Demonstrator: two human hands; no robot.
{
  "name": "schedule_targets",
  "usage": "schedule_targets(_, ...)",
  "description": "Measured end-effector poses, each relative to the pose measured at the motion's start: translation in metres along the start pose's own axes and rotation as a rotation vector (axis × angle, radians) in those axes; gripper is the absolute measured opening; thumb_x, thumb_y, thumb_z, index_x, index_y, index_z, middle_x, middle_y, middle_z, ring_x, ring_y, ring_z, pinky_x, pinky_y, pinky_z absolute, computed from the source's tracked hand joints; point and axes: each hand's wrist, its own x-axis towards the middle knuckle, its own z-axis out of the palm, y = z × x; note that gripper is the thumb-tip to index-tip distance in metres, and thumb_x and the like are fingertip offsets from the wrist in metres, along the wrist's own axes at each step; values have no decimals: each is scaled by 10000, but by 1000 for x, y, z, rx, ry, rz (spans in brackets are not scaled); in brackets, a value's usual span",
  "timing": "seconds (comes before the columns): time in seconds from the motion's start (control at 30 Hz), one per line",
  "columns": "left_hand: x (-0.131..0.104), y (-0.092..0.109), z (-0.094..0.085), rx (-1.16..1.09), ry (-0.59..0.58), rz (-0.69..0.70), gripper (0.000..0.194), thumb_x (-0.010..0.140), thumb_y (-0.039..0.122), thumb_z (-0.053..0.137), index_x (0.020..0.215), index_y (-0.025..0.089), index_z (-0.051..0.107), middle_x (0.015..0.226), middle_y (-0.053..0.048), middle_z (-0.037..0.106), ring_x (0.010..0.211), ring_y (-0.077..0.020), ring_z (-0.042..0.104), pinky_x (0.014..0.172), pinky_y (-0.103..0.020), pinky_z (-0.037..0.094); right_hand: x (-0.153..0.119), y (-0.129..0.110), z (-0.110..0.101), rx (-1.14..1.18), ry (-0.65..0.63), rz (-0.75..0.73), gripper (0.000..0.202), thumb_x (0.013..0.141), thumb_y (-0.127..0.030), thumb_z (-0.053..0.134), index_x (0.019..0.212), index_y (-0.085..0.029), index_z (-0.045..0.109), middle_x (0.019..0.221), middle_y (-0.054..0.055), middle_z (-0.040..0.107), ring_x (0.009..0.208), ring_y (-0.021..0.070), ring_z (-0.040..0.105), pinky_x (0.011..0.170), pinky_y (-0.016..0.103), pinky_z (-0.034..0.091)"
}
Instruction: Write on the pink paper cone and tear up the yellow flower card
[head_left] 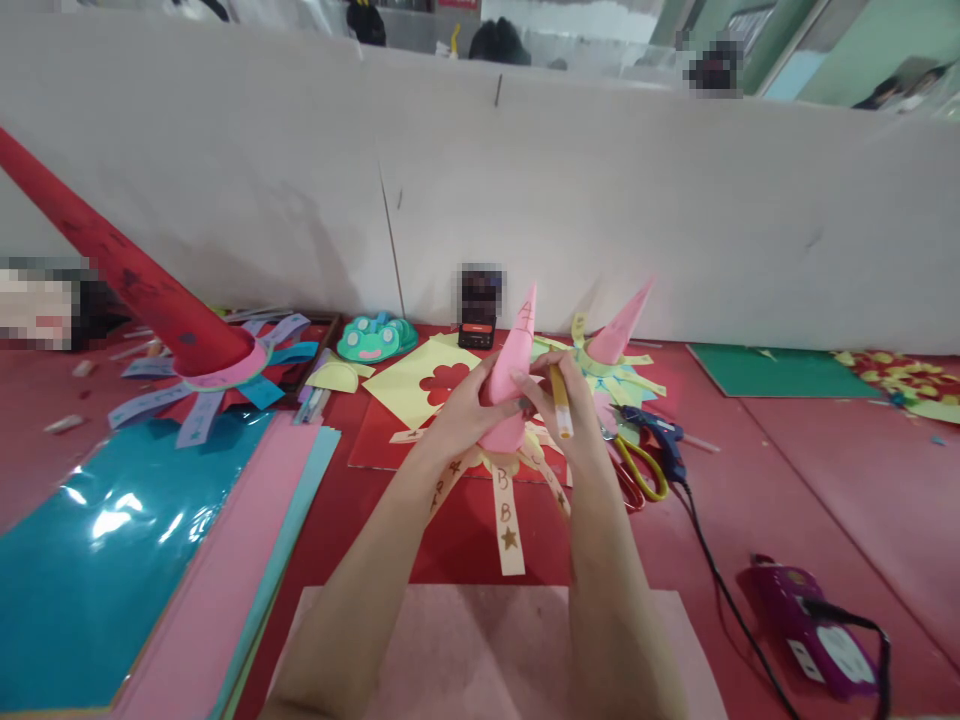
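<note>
A pink paper cone stands tip up between my hands, with a dark drawn mark near its tip. From its base hang cream paper strips with brown letters and stars. My left hand is wrapped round the cone's left side. In my right hand is a yellow marker, pointing down, while its fingertips touch the cone's right side. Behind the cone lies a yellow paper sheet with a red flower shape. Just right of my right hand are yellow-and-red-handled scissors.
Around me are a tall red cone, a smaller pink cone, a green frog-like cutout and a phone. A blue glue gun has a cord running towards a purple power strip. Stacked coloured sheets lie left.
</note>
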Motion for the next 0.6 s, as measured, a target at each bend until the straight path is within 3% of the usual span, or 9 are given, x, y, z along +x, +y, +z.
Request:
schedule_targets(0.1,1,-1,-1,26,51,-7,513,746,303,624,1227,195,485,1197,-80,574,1048,-228,556,851,-338,470,1,-1,1,14,99,11,249,768,-431,588,841,-225,469,701,-44,554,403,54,449,394,217,411)
schedule_targets(0.23,4,-7,2,51,116,-18,580,728,303,643,1267,211,450,1244,-81,547,1083,-236,536,888,-356,454,1,-6,2,-44,445,-55,324,863,-483,408,947,-205,553,686,-15,620,405,64,433,425,232,410)
schedule_targets(0.3,5,-9,5,69,124,-21,600,713,312,660,1267,213,452,1230,-82,556,1073,-241,540,883,-365,458,-2,-10,2,-99,523,-140,369,888,-467,367,918,-193,611,632,-14,612,456,80,474,480,241,429)
schedule_targets(0.43,5,-10,10,121,109,-41,611,687,336,681,1246,207,471,1177,-79,582,1043,-247,551,855,-367,473,-11,-16,4,-178,491,-321,345,892,-399,411,746,-196,647,497,-42,518,482,86,510,544,248,444)
schedule_targets(0.6,6,-13,12,148,91,-53,612,682,306,676,1247,205,463,1157,-74,592,1027,-243,562,829,-359,483,-13,-12,9,-163,446,-351,134,833,-318,534,771,-199,530,552,-62,533,453,67,497,487,222,422)
